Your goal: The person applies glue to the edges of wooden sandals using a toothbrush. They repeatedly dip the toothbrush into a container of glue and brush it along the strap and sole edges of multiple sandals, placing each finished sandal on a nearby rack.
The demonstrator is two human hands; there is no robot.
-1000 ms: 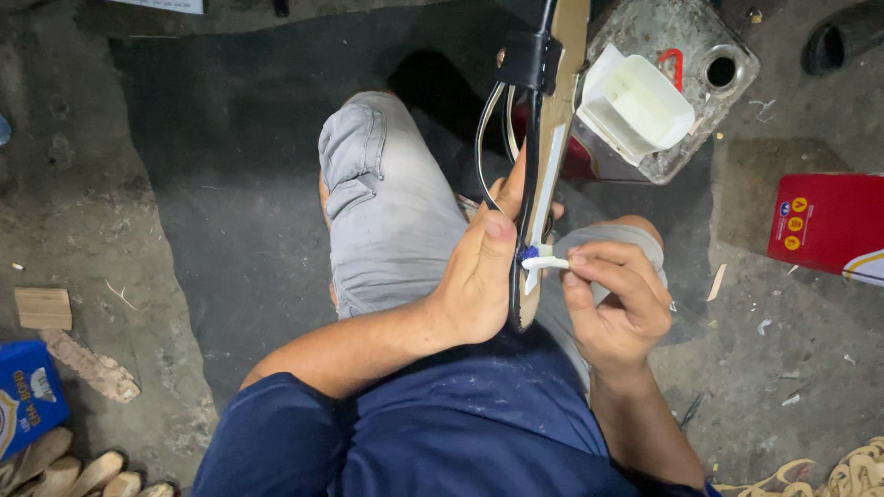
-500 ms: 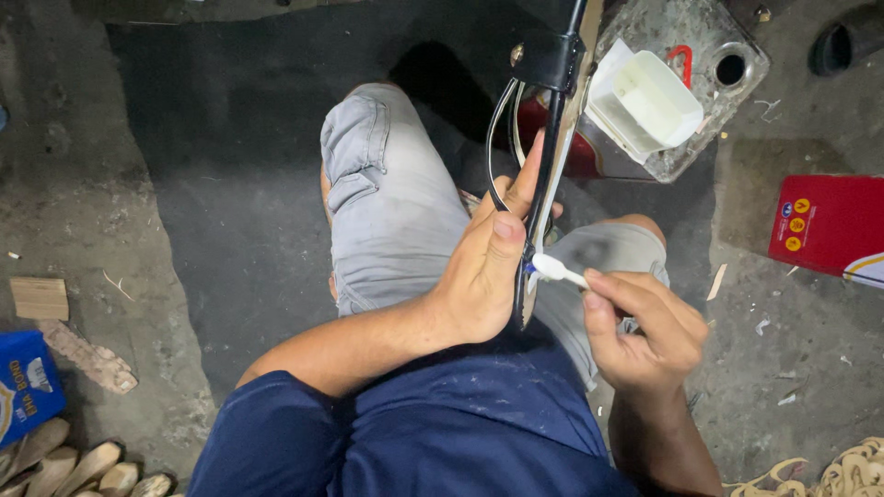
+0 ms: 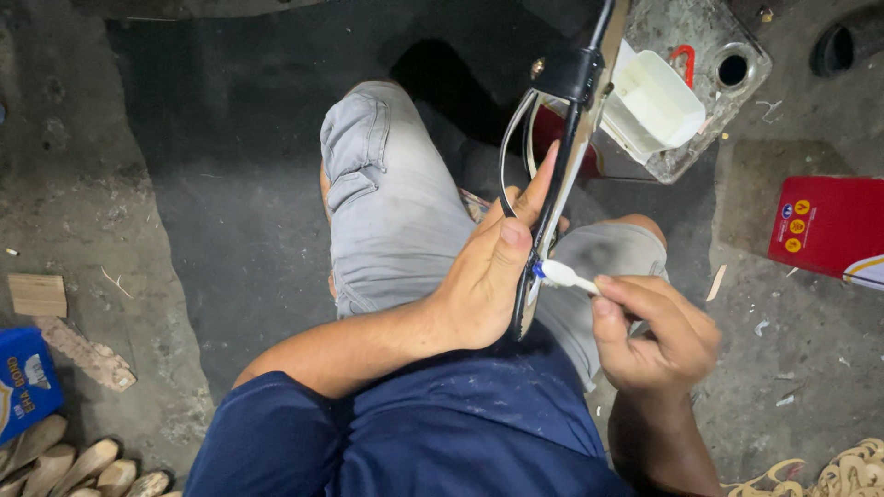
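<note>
Here the left hand [image 3: 479, 281] grips a sandal sole [image 3: 562, 175], right hand [image 3: 658, 336] fingers pinching a small brush [image 3: 564, 274] against it; the white tub [image 3: 656, 103] beyond looks empty

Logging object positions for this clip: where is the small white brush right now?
In the head view, the white brush is right of centre, pinched in the right hand, with its tip against the sandal sole that the left hand holds over the lap.
</note>
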